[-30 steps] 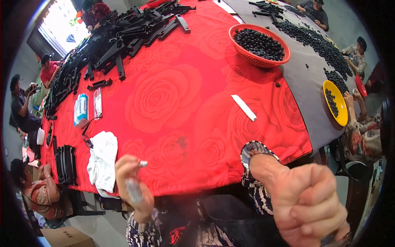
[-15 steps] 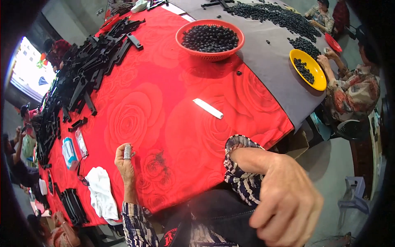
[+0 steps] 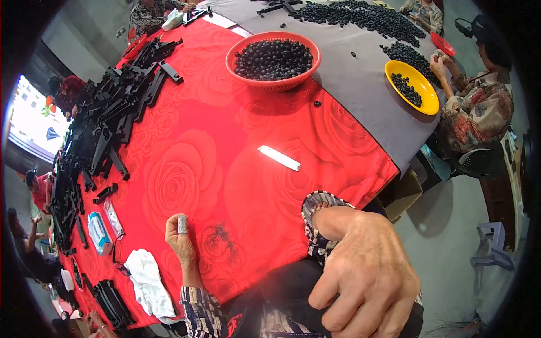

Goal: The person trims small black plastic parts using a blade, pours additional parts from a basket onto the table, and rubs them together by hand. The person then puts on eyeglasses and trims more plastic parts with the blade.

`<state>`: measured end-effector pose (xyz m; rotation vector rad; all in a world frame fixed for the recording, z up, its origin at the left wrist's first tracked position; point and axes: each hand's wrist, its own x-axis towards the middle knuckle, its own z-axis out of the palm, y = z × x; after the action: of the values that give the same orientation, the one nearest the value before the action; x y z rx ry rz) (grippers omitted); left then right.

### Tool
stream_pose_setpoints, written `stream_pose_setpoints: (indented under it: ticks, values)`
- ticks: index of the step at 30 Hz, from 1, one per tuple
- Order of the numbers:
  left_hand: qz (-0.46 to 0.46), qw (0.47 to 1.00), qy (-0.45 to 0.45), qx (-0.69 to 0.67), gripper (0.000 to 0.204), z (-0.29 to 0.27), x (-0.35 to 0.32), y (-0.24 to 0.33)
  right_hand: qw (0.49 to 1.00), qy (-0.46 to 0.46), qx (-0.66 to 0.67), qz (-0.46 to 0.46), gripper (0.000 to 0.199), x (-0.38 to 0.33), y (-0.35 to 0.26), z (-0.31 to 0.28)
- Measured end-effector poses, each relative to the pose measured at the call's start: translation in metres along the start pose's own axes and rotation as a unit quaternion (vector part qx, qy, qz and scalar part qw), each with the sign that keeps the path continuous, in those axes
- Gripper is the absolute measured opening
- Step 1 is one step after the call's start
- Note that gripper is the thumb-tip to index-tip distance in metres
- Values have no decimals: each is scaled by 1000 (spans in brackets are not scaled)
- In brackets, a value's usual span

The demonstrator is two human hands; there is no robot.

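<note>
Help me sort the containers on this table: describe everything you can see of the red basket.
The red basket is round and shallow, seemingly plastic, with a broad rim and a perforated wall. It stands upright near the far side of the table, straddling the edge where the red rose-patterned cloth meets the grey cloth. It is heaped nearly full with small black round pieces. No hand touches it; a few loose black pieces lie on the cloth beside it.

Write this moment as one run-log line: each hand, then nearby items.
left hand: on red tablecloth, bandaged finger up | right hand: raised near camera, fingers curled, empty | nearby: white strip, white cloth, red basket of black pieces
</note>
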<state>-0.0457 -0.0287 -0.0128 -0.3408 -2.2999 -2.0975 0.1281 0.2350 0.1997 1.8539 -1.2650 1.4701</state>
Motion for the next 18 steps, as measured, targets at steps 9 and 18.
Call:
stream_pose_setpoints:
  ticks: [9, 18]
  values:
    - [2, 998, -65, 19, 9, 6, -8, 7, 1000, -28, -11, 9, 14, 11, 13, -10]
    - [1, 993, -79, 84, 13, 4, -7, -1, 994, 95, -43, -30, 18, -7, 28, 20]
